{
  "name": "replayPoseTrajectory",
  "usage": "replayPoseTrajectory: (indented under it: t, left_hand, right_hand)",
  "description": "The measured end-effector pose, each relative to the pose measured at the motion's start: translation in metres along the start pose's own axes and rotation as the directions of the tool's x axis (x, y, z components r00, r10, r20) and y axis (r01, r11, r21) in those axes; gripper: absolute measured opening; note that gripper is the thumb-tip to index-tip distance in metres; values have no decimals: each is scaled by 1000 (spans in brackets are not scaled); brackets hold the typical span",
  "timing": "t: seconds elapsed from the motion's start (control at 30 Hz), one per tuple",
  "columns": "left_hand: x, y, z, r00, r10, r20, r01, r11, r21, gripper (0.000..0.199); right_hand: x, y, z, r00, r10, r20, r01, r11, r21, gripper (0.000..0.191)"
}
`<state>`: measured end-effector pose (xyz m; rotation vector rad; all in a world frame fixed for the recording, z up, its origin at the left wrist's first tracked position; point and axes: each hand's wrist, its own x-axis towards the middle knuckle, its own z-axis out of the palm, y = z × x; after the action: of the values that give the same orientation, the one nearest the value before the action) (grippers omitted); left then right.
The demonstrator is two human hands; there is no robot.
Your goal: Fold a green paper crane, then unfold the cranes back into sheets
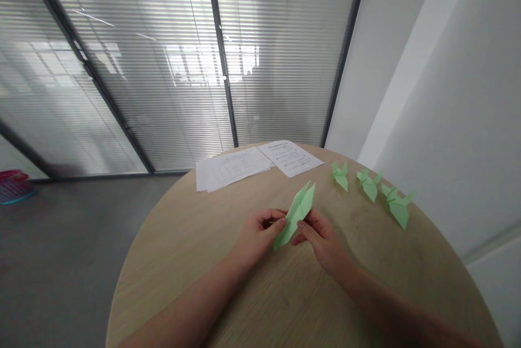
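A folded piece of light green paper (296,215), long and narrow with two points at its upper end, is held tilted above the wooden table. My left hand (262,231) pinches its left edge near the lower part, thumb on the front. On the other side, my right hand (319,234) grips the right edge, its thumb on the face and its fingers partly hidden behind the paper.
Three folded green paper figures (341,176), (368,184), (397,205) stand along the right side of the round table (171,245). Printed sheets (236,168) lie at its far edge. A pink and blue basket (15,187) is on the floor at far left.
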<state>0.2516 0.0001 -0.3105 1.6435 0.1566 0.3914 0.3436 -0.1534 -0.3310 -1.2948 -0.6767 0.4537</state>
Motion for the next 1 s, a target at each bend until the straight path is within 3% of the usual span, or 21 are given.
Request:
replayPoseTrajectory:
  t: [0.13, 0.3, 0.5, 0.73, 0.83, 1.0]
  left_hand:
    - [-1, 2, 0, 999, 34, 5, -34, 999, -10, 29]
    - [-5, 8, 2, 977, 207, -52, -189, 950, 248, 10]
    - [-9, 18, 5, 952, 303, -30, -277, 902, 331, 8]
    - [-10, 17, 6, 960, 275, -59, -241, 912, 333, 2]
    - [-9, 13, 6, 962, 260, -85, -220, 920, 324, 9]
    - [-9, 15, 5, 938, 345, -40, -301, 864, 404, 10]
  right_hand:
    - [0, -3, 0, 1000, 12, -12, -12, 1000, -11, 27]
    - [0, -1, 1, 999, 34, -29, -33, 999, 11, 30]
    - [0, 4, 1, 997, 63, -39, -61, 997, 49, 32]
    - [1, 7, 1, 996, 83, -37, -81, 995, 53, 38]
    - [1, 7, 2, 994, 95, -47, -92, 993, 72, 39]
    - [2, 7, 1, 994, 98, -56, -93, 993, 75, 38]
